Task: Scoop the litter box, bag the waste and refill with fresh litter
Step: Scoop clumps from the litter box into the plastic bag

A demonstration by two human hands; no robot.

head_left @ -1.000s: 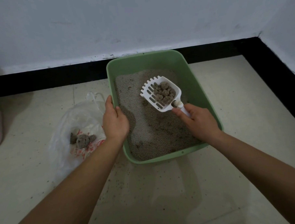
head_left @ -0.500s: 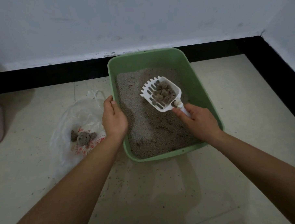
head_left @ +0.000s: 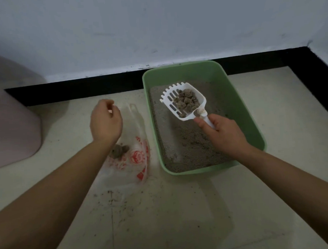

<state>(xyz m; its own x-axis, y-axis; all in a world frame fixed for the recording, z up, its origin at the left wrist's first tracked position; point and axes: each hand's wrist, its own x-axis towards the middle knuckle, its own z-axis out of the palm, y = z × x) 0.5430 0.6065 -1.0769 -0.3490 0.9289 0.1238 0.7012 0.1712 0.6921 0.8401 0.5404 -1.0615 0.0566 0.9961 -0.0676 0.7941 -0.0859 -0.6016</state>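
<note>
Left hand (head_left: 105, 123) over grit-speckled floor (head_left: 163, 209)

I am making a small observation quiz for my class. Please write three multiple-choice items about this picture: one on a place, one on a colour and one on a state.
1. Where does the plastic bag lie, relative to the litter box?
A) inside it
B) on the floor, to its left
C) behind it, against the wall

2. What colour is the litter box?
A) green
B) blue
C) white

3. In what state is the scoop?
A) empty
B) lying flat in the litter
C) loaded with clumps

Answers: B, the bag lies on the floor beside the box's left wall; A, its walls and rim are green; C, grey clumps fill the scoop, which the right hand grips by the handle.
</note>
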